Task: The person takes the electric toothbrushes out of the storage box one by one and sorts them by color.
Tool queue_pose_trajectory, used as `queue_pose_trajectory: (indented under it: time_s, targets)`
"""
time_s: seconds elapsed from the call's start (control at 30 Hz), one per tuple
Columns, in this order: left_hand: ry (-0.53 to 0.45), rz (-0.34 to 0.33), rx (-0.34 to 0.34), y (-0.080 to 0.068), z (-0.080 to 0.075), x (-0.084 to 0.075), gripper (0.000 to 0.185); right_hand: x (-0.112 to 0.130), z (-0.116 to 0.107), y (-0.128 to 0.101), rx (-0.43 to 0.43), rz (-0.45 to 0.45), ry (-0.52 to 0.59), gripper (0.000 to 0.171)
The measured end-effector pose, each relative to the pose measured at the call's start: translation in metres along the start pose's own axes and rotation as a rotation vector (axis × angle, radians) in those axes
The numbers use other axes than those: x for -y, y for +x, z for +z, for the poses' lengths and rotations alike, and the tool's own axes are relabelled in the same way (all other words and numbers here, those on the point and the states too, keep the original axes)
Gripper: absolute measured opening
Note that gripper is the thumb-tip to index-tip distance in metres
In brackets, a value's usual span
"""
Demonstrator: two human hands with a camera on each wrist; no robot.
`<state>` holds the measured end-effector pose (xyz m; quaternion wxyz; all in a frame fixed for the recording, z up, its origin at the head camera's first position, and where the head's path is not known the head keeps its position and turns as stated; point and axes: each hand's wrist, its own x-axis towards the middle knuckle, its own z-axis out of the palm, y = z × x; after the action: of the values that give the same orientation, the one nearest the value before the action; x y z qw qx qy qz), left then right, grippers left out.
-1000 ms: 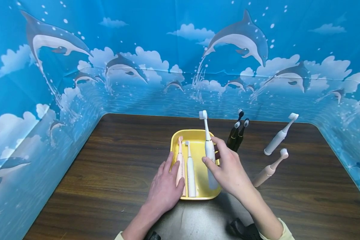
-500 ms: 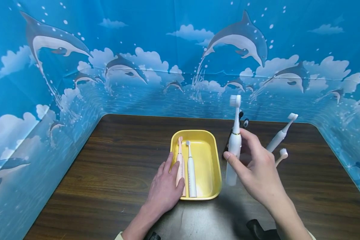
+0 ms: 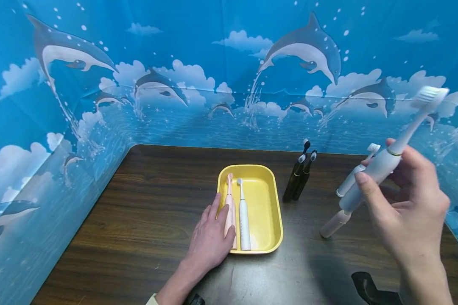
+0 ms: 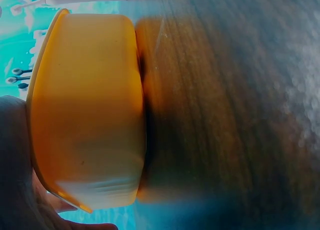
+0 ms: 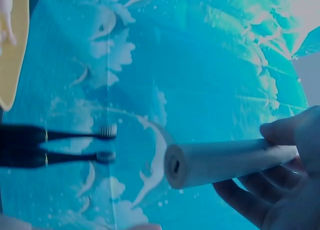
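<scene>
My right hand (image 3: 416,212) grips a white electric toothbrush (image 3: 378,173), raised at the right and tilted with its bristles up to the right. In the right wrist view the flat base of that toothbrush (image 5: 220,162) faces the camera, fingers under the handle and thumb on top. My left hand (image 3: 211,237) rests with extended fingers on the left side of a yellow tray (image 3: 263,212). Inside the tray lie a pink electric toothbrush (image 3: 229,212), partly covered by the left hand, and a slimmer white one (image 3: 244,220).
Several black electric toothbrushes (image 3: 297,182) stand upright right of the tray. Farther right stand another white toothbrush (image 3: 349,182) and a pink one (image 3: 335,224), both partly hidden behind the held toothbrush. A dolphin-print cloth (image 3: 198,123) surrounds the dark wood table (image 3: 137,212).
My right hand has lifted the white toothbrush out of the tray and carried it right, past the black toothbrushes, tilting it. The left hand and the tray have stayed in place.
</scene>
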<state>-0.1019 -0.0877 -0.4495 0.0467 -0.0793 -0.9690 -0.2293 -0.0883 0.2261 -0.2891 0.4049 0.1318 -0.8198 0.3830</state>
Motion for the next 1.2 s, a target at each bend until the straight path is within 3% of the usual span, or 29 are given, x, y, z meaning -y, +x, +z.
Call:
queue_pose_trajectory:
  time_s: [0.3,0.53,0.73,0.83,1.0,1.2]
  targets:
    - [0.008,0.002,0.007,0.0,-0.001,0.001,0.056,-0.029,-0.007,0.008,-0.216,0.094,0.036,0.053]
    - [0.015,0.017,-0.008,0.0,-0.001,0.001,0.055,-0.048,-0.005,0.009,-0.289,0.09,0.012,0.045]
    - [0.015,0.012,-0.004,0.0,-0.001,0.002,0.055,-0.091,0.007,0.01,-0.341,0.054,-0.023,0.045]
    - [0.014,0.008,0.003,0.0,-0.001,0.002,0.056,-0.118,0.013,0.005,-0.34,0.067,-0.043,0.045]
    - [0.005,0.011,0.003,-0.001,-0.001,0.001,0.056,-0.155,0.023,-0.012,-0.279,0.188,-0.066,0.052]
    - [0.002,0.006,0.011,-0.001,-0.002,0.0,0.056,-0.176,0.031,-0.032,-0.202,0.329,-0.149,0.055]
